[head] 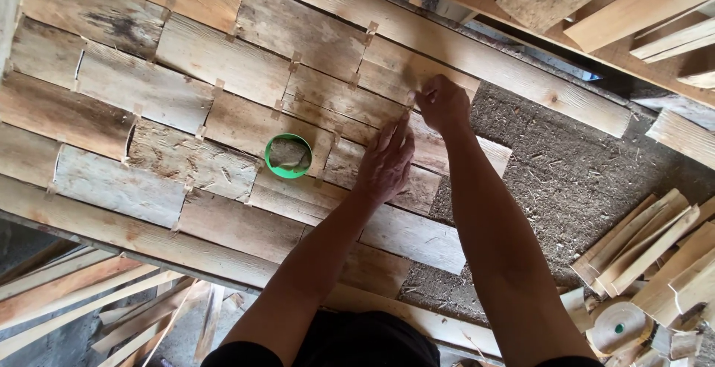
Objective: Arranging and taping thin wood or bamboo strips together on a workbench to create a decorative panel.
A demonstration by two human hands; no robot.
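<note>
Two bare hands at work on a panel of rough pale wooden boards point(223, 69), long axes running from upper left to lower right. Left hand point(386, 162): flat, fingers spread, pressing a board. Right hand point(441, 102): closed in a pinch at a small tan paper strip point(410, 99) across a board joint; contents of pinch unclear. Round green tape roll point(288, 156) lies flat beside the left hand. Loose wooden slats point(640, 251) lie stacked right.

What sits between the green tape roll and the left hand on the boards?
Head view: between the green tape roll and the left hand, only bare wooden boards with a short tape strip across a seam.
</note>
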